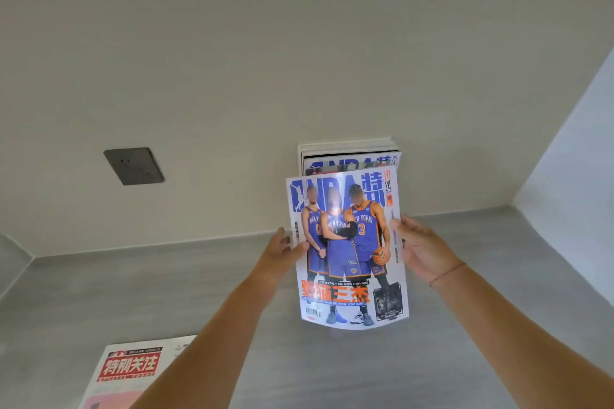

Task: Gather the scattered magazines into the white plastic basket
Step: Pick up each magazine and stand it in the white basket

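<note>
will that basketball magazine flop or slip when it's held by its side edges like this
Probably floppy: the basketball magazine looks thin, and its lower edge bows below where the left hand and right hand hold its sides. Likely somewhat slippery, since the glossy cover shows glare. Seems light: holds at the edges alone carry it.

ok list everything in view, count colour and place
counter: one, grey, below the wall
NBA magazine: one, blue and white, held up, centre right
magazine stack: several, count unclear, white edges, against the wall behind it
red-titled magazine: one, white and red, on the counter, lower left
wall socket: one, dark grey, wall, left
wristband: one, reddish-brown, right wrist
left hand: one, grips the NBA magazine's left edge
right hand: one, grips its right edge
</note>
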Motion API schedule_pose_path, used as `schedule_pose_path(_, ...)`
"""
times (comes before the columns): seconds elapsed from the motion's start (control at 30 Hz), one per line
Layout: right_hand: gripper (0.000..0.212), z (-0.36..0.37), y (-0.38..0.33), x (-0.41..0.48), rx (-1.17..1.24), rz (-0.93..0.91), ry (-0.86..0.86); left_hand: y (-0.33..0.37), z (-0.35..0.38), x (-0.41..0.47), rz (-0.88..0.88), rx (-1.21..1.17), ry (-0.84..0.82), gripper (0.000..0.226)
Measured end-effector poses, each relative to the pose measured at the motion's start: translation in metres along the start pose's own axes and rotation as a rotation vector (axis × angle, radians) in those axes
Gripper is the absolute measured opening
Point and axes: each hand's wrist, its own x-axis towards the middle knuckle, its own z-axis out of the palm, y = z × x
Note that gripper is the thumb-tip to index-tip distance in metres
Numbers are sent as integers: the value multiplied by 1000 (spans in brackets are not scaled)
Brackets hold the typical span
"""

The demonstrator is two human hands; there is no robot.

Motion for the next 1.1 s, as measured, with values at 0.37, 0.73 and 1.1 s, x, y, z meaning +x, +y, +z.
schedule_pose_path(0.37,28,-52,-29,23,160,-34,25,7,37,31,-73,-82,-135,33)
schedule_pose_path(0.73,21,-48,-63,85,-63,-141,160,55,41,77,137,-213,254,18)
schedule_pose_path(1.1,16,-40,-56,129,-85,-114,107,43,32,95,142,-272,365,20)
